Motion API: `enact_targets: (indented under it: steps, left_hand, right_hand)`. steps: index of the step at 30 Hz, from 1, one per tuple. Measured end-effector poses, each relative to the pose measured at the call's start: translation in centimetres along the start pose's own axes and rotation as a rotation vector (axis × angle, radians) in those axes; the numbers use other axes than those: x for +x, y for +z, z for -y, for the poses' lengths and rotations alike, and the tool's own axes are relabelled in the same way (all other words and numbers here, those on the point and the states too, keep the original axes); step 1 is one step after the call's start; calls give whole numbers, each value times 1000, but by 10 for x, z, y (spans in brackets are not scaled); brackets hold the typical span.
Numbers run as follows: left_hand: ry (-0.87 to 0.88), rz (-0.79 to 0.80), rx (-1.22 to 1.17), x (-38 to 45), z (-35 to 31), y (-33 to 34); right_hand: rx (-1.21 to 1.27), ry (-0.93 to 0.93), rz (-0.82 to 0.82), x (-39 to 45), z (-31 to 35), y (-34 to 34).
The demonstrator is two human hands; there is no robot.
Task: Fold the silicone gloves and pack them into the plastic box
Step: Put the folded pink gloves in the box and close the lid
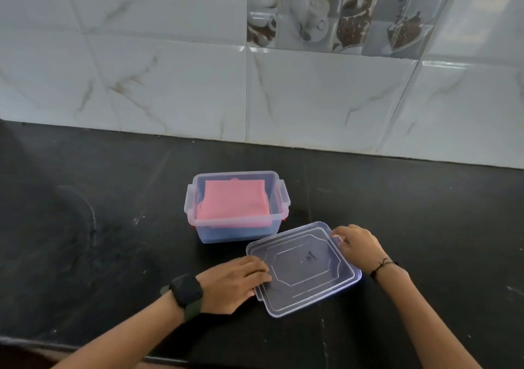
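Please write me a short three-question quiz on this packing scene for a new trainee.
1. True or false: the lid is already clipped onto the plastic box.
2. Which colour are the folded gloves inside the box? A) pink B) green C) yellow
3. Which wrist bears the black watch?

Key
1. False: the lid lies on the counter in front of the box, with the left hand and the right hand on its two ends.
2. A.
3. The left.
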State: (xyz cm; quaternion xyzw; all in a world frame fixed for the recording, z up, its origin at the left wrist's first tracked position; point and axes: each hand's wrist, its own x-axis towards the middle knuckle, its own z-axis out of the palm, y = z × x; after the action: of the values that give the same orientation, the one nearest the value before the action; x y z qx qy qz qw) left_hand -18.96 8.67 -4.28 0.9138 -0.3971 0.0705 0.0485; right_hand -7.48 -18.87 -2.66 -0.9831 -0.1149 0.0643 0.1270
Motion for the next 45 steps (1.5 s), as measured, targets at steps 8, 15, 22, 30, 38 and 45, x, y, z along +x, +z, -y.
enact_targets:
  steps: [8,15,22,30,38,45]
  left_hand:
    - [-217,-204,-231,-2,-17,2]
    - [-921,-988,-818,16,-25,-38]
    - [-1310,-939,-709,24,48,-97]
    - [-1567,-344,-155,28,86,-69]
    - [-1557,-242,-146,34,90,-53]
    - [-1489,-232,-375,25,95,-56]
  right_hand:
    - [235,86,-31,-7,-2,-7]
    - [1122,114,292,-18,17,-67]
    - [583,-138,-93,35,108,-68]
    - [223,34,-163,80,156,-37]
    - [70,127,-227,76,147,-12]
    - [116,193,-176,77,148,-5]
